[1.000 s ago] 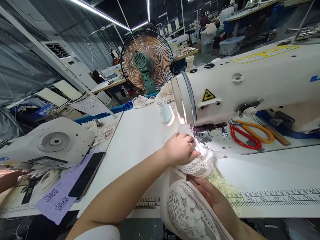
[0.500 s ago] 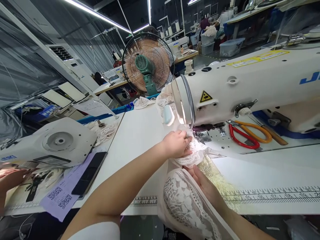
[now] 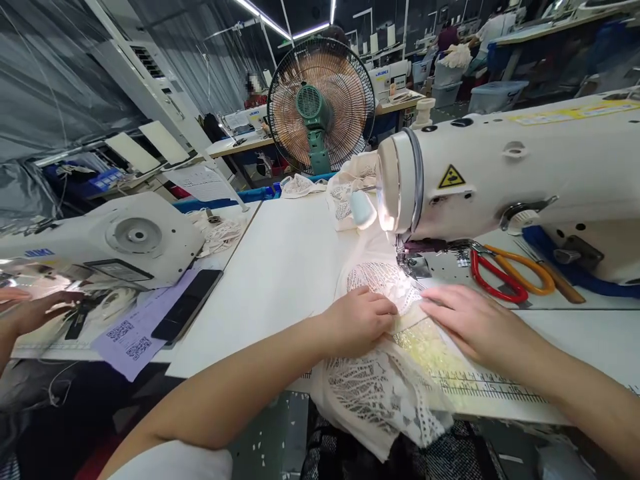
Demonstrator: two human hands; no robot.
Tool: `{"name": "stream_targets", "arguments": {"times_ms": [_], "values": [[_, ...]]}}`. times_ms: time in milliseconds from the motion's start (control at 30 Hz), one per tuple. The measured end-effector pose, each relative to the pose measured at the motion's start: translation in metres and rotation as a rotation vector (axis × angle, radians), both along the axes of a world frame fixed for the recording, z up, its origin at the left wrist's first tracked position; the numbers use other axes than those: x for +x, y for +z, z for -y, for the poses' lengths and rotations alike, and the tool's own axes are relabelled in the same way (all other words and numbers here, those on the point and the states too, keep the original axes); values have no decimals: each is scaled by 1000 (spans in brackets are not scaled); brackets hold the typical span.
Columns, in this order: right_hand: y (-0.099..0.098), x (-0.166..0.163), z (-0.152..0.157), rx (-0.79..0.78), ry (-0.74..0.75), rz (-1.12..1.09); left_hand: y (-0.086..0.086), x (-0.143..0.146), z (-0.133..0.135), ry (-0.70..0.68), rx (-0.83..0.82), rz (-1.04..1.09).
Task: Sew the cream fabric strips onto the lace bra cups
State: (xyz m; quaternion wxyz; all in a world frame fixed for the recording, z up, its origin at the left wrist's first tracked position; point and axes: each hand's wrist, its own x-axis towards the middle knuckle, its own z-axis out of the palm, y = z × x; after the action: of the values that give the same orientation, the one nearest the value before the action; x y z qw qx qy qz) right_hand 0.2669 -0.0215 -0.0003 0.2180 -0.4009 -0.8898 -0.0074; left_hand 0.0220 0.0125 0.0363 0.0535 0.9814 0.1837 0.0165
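A cream lace bra [image 3: 367, 390] runs from under the presser foot [image 3: 413, 265] of the sewing machine [image 3: 465, 173] down over the table's front edge. Left of the needle area, my left hand [image 3: 361, 321] is closed on the lace, its fingers curled under the lit part. My right hand [image 3: 473, 321] pinches the fabric's edge just in front of the presser foot; its thumb is mostly hidden. A yellowish patch [image 3: 435, 350] on the table shows between the hands.
Red-handled scissors [image 3: 500, 283] and an orange-handled pair [image 3: 530, 270] lie beneath the machine arm. More lace pieces [image 3: 303, 187] lie behind. To the left are a phone [image 3: 187, 305], a purple paper [image 3: 133, 340], a second machine [image 3: 135, 237] and another person's hand [image 3: 43, 312]. A fan [image 3: 320, 110] stands beyond.
My right hand has come up from under the lace to its edge beside the presser foot. My left hand has drawn back toward me. The hanging lace has turned and spread; the view has shifted.
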Motion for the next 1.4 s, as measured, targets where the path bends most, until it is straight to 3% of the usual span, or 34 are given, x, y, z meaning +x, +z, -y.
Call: {"name": "stream_targets", "arguments": {"times_ms": [200,400,633,833,1233,1400], "values": [[-5,-10,20,6,113,31,-3,-10,-16,-33,98,33],[-12,-19,38,-18,53,-2,-11,11,-3,0,182,183],[-15,-16,43,46,14,73,-23,13,0,-27,170,137],[-15,-19,39,63,-29,82,-24,10,-18,-116,184,217],[-13,-26,15,85,-80,102,-28,14,-54,-136,233,247],[-4,-20,10,72,-111,100,-28,13,-60,-146,222,222]]}}
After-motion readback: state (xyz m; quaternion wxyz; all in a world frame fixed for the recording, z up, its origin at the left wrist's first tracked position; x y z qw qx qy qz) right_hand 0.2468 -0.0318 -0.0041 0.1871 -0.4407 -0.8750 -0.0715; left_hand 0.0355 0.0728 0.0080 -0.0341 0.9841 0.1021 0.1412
